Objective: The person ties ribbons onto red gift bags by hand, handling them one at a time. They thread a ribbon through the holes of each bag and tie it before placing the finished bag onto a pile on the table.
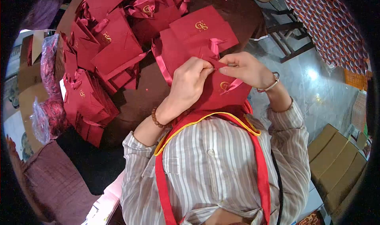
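Note:
A dark red paper gift bag with a gold emblem lies in front of my body. My left hand is closed in a pinch on the bag's upper edge. Close beside it, my right hand pinches the same edge, thumb and index finger together. The fingertips nearly meet, and they hide exactly what part they grip. A pink ribbon hangs over the bag's front below my right hand. Under and beyond my hands lie more red bags, with another pink ribbon on them.
Stacks of red gift bags cover the far and left parts of the brown table. A plastic-wrapped bundle is at the left. On the right are a dark wooden stool, a patterned sheet and a cardboard box.

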`<state>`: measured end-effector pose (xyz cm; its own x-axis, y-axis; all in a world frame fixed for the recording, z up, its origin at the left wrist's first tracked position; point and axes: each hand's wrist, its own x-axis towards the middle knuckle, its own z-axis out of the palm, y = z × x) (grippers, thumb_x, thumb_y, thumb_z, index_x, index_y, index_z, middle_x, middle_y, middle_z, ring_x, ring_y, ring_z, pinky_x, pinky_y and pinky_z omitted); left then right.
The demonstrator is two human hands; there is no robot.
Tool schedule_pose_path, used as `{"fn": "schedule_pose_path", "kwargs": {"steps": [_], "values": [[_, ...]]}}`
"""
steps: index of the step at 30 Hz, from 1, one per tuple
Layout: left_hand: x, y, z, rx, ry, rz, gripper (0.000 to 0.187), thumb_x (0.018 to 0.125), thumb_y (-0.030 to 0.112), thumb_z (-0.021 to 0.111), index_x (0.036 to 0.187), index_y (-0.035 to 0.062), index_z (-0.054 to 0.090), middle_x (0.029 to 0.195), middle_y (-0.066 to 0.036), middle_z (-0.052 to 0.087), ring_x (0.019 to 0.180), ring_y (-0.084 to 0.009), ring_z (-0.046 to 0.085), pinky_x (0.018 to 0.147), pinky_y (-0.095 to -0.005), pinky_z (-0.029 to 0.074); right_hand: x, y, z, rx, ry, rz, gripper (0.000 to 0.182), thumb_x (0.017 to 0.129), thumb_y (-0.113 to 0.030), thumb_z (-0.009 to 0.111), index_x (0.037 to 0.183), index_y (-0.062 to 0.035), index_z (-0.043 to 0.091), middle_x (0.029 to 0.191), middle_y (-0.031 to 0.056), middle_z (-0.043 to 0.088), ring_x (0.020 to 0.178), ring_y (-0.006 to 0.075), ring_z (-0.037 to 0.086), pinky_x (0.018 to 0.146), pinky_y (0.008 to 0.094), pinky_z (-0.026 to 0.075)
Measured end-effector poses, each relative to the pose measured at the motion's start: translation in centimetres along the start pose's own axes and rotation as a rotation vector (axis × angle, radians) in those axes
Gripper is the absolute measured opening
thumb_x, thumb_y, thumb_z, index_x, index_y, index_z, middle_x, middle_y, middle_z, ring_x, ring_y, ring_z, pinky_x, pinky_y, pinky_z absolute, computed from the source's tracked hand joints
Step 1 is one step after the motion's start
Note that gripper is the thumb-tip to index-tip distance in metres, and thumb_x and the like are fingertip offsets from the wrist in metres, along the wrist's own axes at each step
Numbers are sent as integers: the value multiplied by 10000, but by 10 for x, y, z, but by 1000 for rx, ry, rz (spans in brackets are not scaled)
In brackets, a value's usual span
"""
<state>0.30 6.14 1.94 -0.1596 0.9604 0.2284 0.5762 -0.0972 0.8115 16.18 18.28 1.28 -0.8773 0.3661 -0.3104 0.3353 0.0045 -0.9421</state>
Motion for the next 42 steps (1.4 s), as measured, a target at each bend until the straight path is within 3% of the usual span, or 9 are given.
{"fn": "schedule_pose_path", "kwargs": {"steps": [11, 17, 19, 20, 22, 30, 35, 37, 42], "values": [[-3, 0, 10, 118, 65, 128, 71, 763, -33, 588, 820, -17, 548, 752, -157, 565, 686, -320, 571, 601, -369, 457, -3, -3, 6, 125, 44, -60, 236, 809, -110, 571, 994, 34, 592, 756, 54, 634, 700, 76, 543, 625, 256, 454], [-5, -5, 13, 180, 103, 239, 125, 708, -47, 582, 808, -8, 518, 721, -141, 528, 676, -313, 536, 592, -392, 443, -1, -4, 5, -130, 66, -47, 234, 784, -155, 593, 957, 2, 603, 725, 142, 606, 649, 137, 566, 600, 294, 451], [-5, -3, 11, 146, 85, 231, 116, 725, -65, 590, 816, -19, 536, 741, -160, 551, 665, -327, 554, 584, -387, 453, -2, -4, 6, -136, 68, -61, 237, 777, -167, 592, 947, -1, 601, 749, 168, 605, 664, 219, 597, 612, 322, 456], [-5, -3, 11, 145, 86, 231, 116, 725, -65, 590, 816, -19, 536, 741, -160, 551, 665, -327, 554, 584, -387, 453, -3, -4, 6, -137, 68, -61, 237, 777, -167, 592, 947, -1, 601, 749, 168, 605, 664, 219, 597, 612, 322, 456], [-6, -3, 12, 265, 57, 270, 116, 715, -60, 573, 813, -16, 527, 738, -153, 543, 670, -318, 548, 596, -386, 451, -4, -3, 8, -243, 107, -80, 227, 805, -82, 585, 1000, 34, 588, 792, 54, 613, 731, 82, 537, 662, 242, 448], [-7, 4, 19, 569, 58, 391, 82, 671, 70, 515, 709, 38, 449, 675, -106, 425, 599, -237, 465, 554, -335, 396, -14, -12, 19, -328, 205, -90, 249, 787, -61, 555, 1006, 53, 583, 836, 147, 642, 774, 131, 598, 684, 277, 470], [-13, 9, 18, 540, 2, 339, 196, 611, -7, 531, 807, -11, 523, 732, -145, 500, 639, -294, 518, 592, -370, 444, -15, -15, 21, -325, 217, -91, 268, 780, -59, 560, 1021, 57, 581, 853, 156, 644, 790, 136, 605, 691, 273, 473], [-14, 9, 21, 564, 30, 347, 193, 607, -4, 538, 799, -12, 524, 719, -143, 497, 620, -292, 513, 573, -366, 442, -14, -12, 22, -299, 279, -116, 275, 747, -151, 549, 949, 24, 612, 881, 209, 616, 833, 348, 603, 732, 385, 477], [-13, -3, 28, 531, 131, 454, 102, 655, 87, 522, 691, 30, 445, 636, -98, 417, 546, -234, 455, 511, -333, 392, -15, -15, 21, -224, 255, -91, 282, 747, -150, 554, 956, 32, 606, 856, 216, 616, 805, 326, 621, 710, 366, 480]]}}
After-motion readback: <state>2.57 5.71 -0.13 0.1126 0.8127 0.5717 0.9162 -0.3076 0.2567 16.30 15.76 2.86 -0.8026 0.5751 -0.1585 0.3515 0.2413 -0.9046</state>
